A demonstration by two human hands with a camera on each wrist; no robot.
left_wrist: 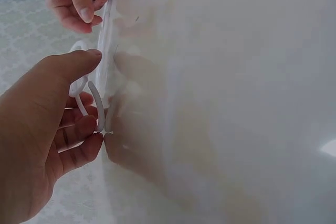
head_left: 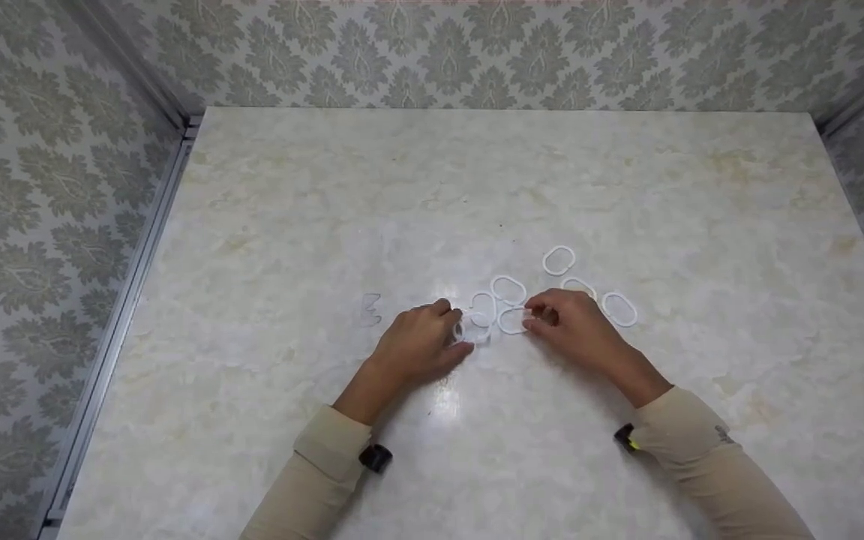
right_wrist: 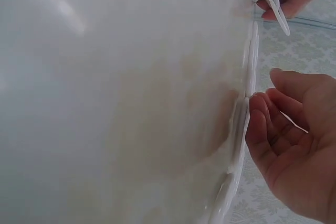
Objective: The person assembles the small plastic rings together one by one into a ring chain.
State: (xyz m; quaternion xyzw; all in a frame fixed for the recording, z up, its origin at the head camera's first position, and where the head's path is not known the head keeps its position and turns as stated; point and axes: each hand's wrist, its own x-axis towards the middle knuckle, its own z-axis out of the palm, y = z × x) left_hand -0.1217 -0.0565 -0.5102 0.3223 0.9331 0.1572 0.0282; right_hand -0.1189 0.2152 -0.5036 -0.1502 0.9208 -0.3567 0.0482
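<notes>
My left hand (head_left: 421, 341) holds a white oval curtain ring (left_wrist: 97, 106) between thumb and fingers, tilted up from the table. Another white loop shows behind the thumb in the left wrist view, partly hidden. Just right of it, my right hand (head_left: 571, 322) has its fingertips at the end of a flat-lying ring (head_left: 511, 321). In the right wrist view its thumb stands apart from the fingers (right_wrist: 260, 124), which touch the row of rings on the table. Two more rings lie between and above the hands, one of them the upper ring (head_left: 508, 289).
Around the right hand lie a far ring (head_left: 559, 248), a partly covered ring (head_left: 578, 282) and a right-hand ring (head_left: 619, 309). Left of the left hand is a thin, clear, zigzag-edged outline (head_left: 372, 310). The marbled table (head_left: 327, 187) meets patterned walls at the back and left.
</notes>
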